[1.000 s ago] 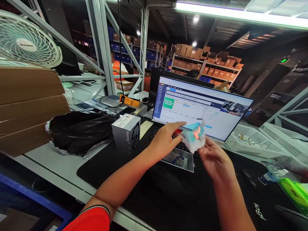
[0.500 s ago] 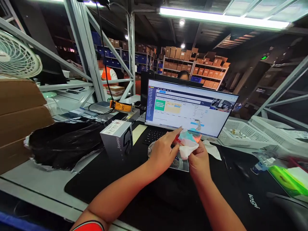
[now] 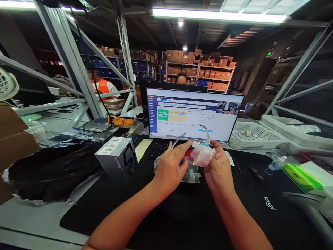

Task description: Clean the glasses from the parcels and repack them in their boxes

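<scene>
Over the desk mat my two hands hold a pair of glasses (image 3: 207, 135) with a shiny red and blue tinted lens, its temple arms pointing up and away from me. My left hand (image 3: 170, 166) is closed on the left side of the glasses. A crumpled white tissue (image 3: 203, 156) covers much of the lens. My right hand (image 3: 220, 166) pinches this tissue against the right side of the glasses. Beneath the hands lies a partly hidden sheet or packet with a grey picture (image 3: 191, 177). A rumpled grey thing by my left wrist is mostly hidden.
A grey printed box (image 3: 116, 163) stands left on the black desk mat (image 3: 166, 225). Behind the hands are a keyboard (image 3: 158, 149) and a monitor (image 3: 182, 121). White baskets (image 3: 257, 139), a spray bottle (image 3: 275, 165) and a green tissue pack (image 3: 301, 178) sit right. A black bag (image 3: 52, 170) lies left.
The glasses have tilted so both temple arms show, and the tissue now covers more of the lens. My view has shifted, moving the surroundings left in the picture.
</scene>
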The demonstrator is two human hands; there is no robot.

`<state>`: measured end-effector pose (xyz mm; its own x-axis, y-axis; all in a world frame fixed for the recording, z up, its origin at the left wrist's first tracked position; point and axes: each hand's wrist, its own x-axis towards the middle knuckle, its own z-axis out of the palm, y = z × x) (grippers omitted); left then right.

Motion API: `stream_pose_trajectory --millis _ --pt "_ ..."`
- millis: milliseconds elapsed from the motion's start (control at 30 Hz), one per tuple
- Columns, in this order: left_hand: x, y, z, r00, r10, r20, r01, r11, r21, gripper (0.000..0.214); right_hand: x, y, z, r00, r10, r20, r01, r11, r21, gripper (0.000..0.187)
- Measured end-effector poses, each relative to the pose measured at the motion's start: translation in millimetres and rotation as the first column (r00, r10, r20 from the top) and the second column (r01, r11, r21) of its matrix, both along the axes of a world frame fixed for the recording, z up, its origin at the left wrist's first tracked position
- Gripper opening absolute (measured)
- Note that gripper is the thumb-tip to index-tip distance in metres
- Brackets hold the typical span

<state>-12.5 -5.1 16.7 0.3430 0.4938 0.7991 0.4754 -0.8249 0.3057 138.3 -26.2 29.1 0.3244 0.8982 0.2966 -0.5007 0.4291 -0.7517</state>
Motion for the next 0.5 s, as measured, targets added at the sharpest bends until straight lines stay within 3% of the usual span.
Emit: stream_pose_trajectory --millis 167,233,333,433,500 --pt "-2 5 -5.3 0.995 0.039 0.093 -0.042 0.999 0.028 0.051 -28 -8 -20.0 0.987 -0.113 0.114 0.105 0.992 0.07 0.057" --pt "-4 6 -3.9 0.996 0.015 0.088 -0.018 1.0 0.025 0.051 -28 -8 -20.6 0.985 -0.083 0.153 0.071 0.994 0.083 0.059" --pt "-8 7 0.4 0.999 -0.026 0.032 0.026 1.0 0.008 0.053 -6 -1 -10.1 0.996 -0.009 0.083 0.004 0.998 0.06 0.061" --pt "-11 7 4.1 0.997 -0.035 0.062 0.035 0.999 -0.003 0.052 34 12 3.3 0.993 -0.114 0.016 0.113 0.993 0.029 0.062" --pt "-14 7 6.5 0.995 -0.013 0.103 0.013 1.0 0.004 0.052 63 17 10.5 0.976 -0.201 0.089 0.2 0.98 0.018 0.059"
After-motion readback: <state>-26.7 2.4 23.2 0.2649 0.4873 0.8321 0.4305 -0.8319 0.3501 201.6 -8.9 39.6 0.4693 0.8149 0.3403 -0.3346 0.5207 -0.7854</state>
